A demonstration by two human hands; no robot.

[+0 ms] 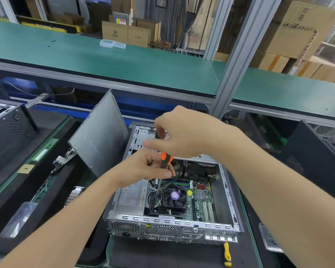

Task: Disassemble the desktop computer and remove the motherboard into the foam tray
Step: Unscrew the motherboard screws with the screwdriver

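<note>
An open desktop case (174, 223) lies on the bench with its lid off. Inside sit the green motherboard (201, 198), a black cooler fan (175, 197) and a silver power supply (132, 196). An orange-and-black screwdriver (165, 159) stands upright over the case, its shaft reaching down beside the fan. My left hand (147, 167) grips its handle from the left. My right hand (180, 136) is above it, fingers curled at the handle's top. A black foam tray (27, 190) on the left holds another board (66, 157).
The grey side panel (99, 138) leans upright between the case and the foam tray. A yellow-handled tool (227, 254) lies in front of the case. Another black computer case (315, 155) stands at the right, one more (6, 132) at the far left. A green shelf (124, 62) runs overhead.
</note>
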